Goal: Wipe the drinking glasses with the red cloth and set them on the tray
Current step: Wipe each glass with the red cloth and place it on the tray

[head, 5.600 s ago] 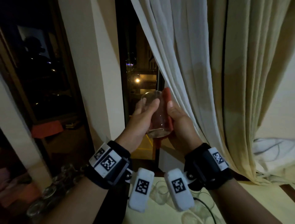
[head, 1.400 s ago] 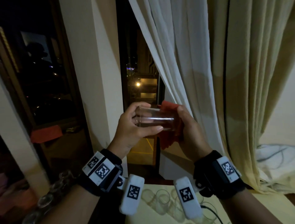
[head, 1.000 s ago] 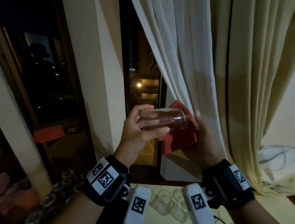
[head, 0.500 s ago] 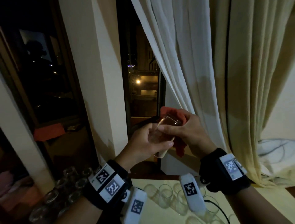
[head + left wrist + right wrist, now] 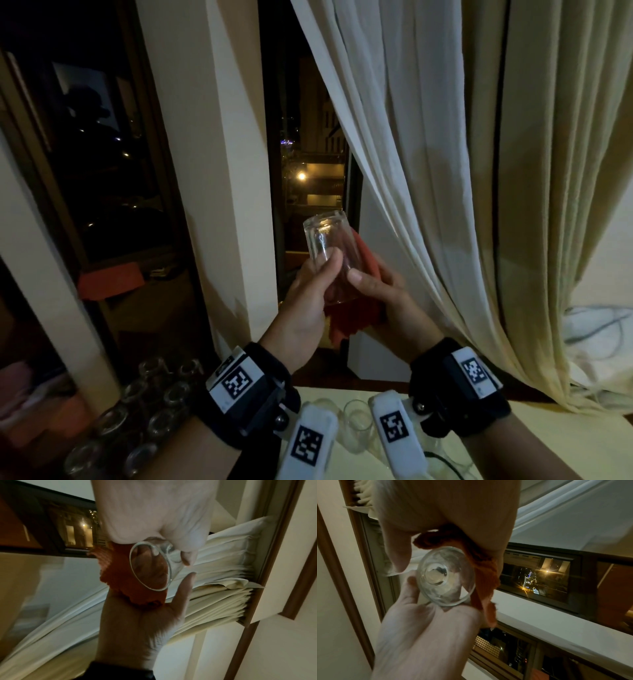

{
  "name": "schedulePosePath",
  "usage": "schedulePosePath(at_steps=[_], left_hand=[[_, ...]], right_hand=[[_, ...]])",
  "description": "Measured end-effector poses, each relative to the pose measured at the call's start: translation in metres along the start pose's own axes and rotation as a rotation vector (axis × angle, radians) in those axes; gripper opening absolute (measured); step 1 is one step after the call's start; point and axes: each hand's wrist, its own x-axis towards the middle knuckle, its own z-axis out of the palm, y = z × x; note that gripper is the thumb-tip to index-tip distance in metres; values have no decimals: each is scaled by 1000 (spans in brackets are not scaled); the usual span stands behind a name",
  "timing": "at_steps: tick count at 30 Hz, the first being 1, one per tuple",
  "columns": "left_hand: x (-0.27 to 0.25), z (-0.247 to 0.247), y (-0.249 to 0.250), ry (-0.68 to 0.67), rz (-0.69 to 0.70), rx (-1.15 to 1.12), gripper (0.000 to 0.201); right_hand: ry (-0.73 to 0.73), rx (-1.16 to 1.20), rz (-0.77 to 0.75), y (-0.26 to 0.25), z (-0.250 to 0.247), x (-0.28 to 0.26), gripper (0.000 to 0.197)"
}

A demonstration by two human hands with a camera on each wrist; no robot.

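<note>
Glass [image 5: 327,255] is gripped base-up by left hand [image 5: 308,301] so its wall can be rubbed with cloth [image 5: 349,317] clutched in right hand [image 5: 383,301].

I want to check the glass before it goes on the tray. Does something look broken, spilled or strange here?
Nothing stands out. The glass looks whole and empty, held base up by the left hand, with the red cloth behind it in the right hand.
</note>
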Motion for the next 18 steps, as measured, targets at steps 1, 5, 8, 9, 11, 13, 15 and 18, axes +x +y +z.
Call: schedulePosePath(at_steps=[1, 5, 8, 9, 11, 13, 15, 18], left_hand=[[1, -1, -1, -1, 5, -3, 64], [2, -6, -1, -39, 20, 28, 72], [5, -15, 4, -44, 89, 109, 66], [7, -20, 8, -39, 129, 130, 71], [12, -33, 16, -63, 174, 159, 92], [15, -44, 25, -146, 150, 227, 100], [17, -49, 29, -226, 133, 360, 80], [17, -52, 25, -155, 161, 405, 54]], right_hand=[[0, 4, -8, 1, 0, 1, 76], [5, 15, -64, 3, -3, 3, 86], [2, 21, -96, -1, -11, 1, 89], [-9, 24, -94, -4, -14, -1, 86], [-35, 30, -81, -8, -20, -5, 82], [-65, 14, -65, -8, -25, -5, 77], [-53, -21, -61, -6, -27, -4, 70], [23, -33, -42, -5, -24, -5, 58]])
